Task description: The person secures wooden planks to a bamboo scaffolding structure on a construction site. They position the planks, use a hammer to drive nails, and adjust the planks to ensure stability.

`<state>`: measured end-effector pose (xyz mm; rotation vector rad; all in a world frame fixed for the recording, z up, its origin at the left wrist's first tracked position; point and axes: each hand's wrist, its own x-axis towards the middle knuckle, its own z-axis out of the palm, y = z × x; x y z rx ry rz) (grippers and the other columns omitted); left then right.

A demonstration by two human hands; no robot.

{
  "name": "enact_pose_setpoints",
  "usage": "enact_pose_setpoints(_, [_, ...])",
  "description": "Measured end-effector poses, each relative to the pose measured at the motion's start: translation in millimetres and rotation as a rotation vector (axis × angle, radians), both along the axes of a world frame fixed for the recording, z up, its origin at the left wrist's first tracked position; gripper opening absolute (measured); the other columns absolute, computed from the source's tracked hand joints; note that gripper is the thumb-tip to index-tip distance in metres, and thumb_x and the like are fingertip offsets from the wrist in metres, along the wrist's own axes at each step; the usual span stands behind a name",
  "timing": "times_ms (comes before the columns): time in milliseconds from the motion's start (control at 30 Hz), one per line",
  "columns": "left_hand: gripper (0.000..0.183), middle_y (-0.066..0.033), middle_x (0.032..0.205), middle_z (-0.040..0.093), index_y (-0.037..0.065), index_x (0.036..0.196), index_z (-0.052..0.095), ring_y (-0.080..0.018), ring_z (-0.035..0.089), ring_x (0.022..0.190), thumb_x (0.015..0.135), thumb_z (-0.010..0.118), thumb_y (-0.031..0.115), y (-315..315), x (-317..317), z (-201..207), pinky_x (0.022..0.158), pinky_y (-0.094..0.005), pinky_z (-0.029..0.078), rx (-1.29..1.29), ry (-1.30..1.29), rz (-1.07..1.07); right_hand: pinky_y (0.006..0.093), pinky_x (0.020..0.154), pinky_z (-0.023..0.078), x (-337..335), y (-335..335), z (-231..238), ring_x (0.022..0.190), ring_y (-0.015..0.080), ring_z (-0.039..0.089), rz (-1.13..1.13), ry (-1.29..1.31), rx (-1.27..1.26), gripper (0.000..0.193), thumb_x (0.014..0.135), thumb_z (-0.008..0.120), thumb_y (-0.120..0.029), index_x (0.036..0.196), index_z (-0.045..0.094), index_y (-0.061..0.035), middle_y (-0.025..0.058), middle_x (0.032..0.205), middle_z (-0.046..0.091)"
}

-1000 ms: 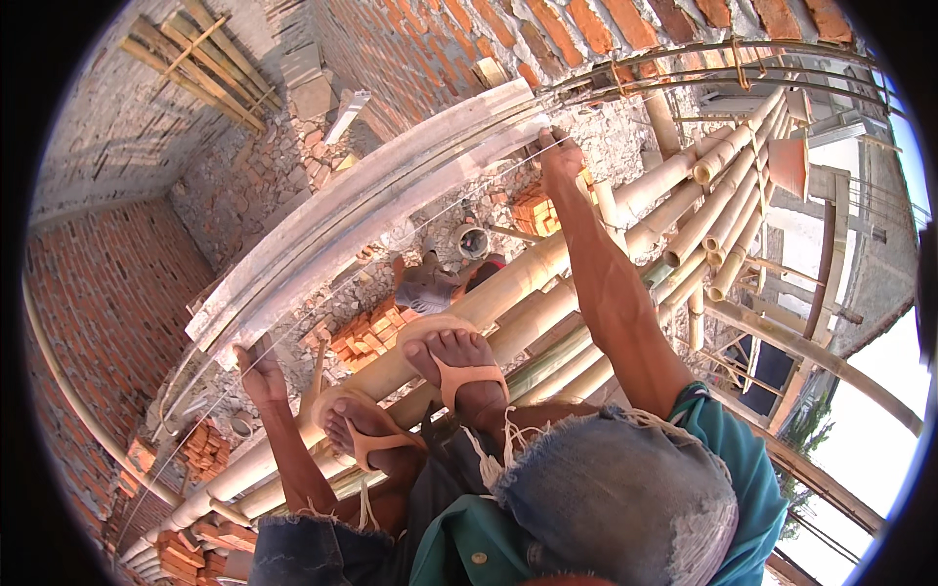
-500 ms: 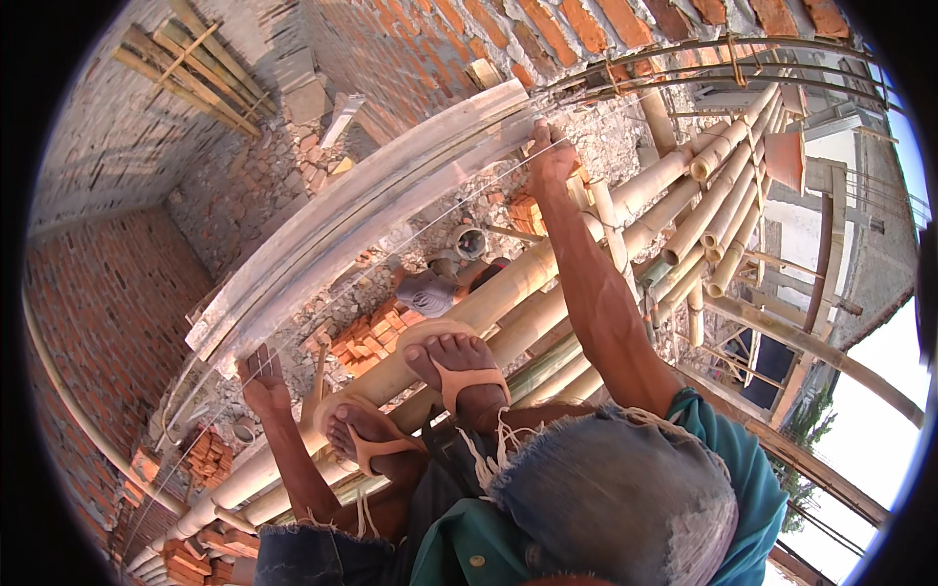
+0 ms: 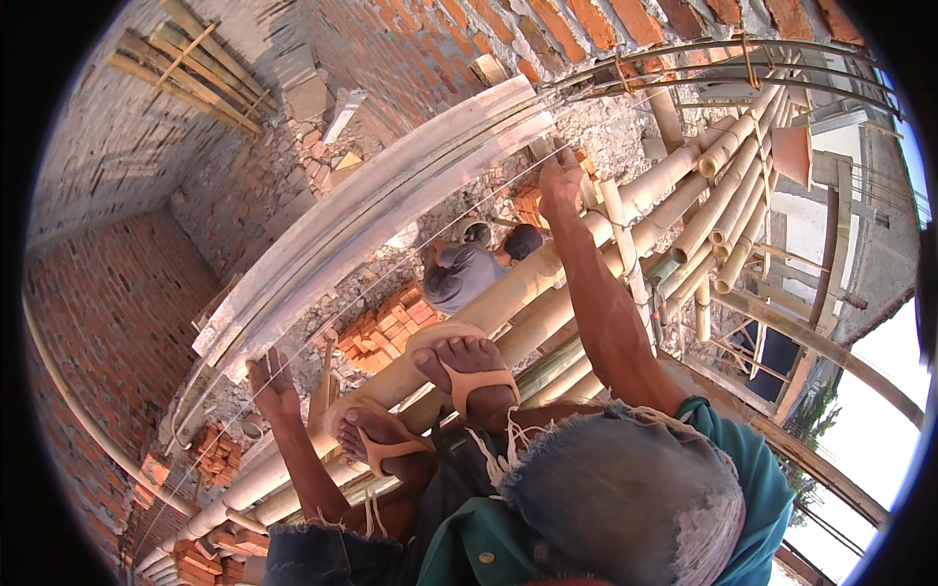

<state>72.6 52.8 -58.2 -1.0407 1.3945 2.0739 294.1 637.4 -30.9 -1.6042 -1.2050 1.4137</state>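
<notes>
pale boards [image 3: 386,210], already laid alongside each other, are being flanked near either end by left hand [image 3: 276,391], fingers spread, and right hand [image 3: 560,181], grip unclear; remaining work is not being shown.

no readable text, no legible labels, numbers or signs

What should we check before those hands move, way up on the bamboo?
1. Sandals on the bamboo poles: ok, both rest there.
2. Left hand free: ok, fingers spread, nothing gripped.
3. Right hand touching the long pale board: cannot tell; it is near one end.
4. String clear of the hands: cannot tell; it crosses both in this view.
5. Nobody below: not ok, a person in a grey shirt is beside the brick pile.
</notes>
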Motion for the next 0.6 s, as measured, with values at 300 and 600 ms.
enact_pose_setpoints(300, [0.033, -0.0151, 0.13, 0.06, 0.003, 0.135, 0.049, -0.0278, 0.063, 0.116, 0.11, 0.049, 0.024, 19.7, 31.8, 35.8, 0.101, -0.0434, 0.056, -0.174, -0.078, 0.011, 0.0381, 0.073, 0.054, 20.6, -80.0, 70.4, 0.076, 0.0204, 0.068, 0.719, -0.588, 0.704, 0.028, 0.1, 0.066, -0.021, 0.117, 0.071, 0.0008, 0.0149, 0.092, 0.073])
enact_pose_setpoints(600, [0.027, -0.0152, 0.109, 0.071, 0.001, 0.125, 0.062, -0.0252, 0.07, 0.095, 0.105, 0.059, 0.019, 74.3, 40.6, 112.1, 0.083, -0.0356, 0.055, -0.653, 0.482, -0.737, 0.0446, 0.08, 0.057, 29.4, -147.1, 115.6, 0.086, 0.0376, 0.072, 1.011, -0.784, 0.591, 0.035, 0.096, 0.07, -0.037, 0.112, 0.073, -0.0053, 0.0148, 0.101, 0.075])
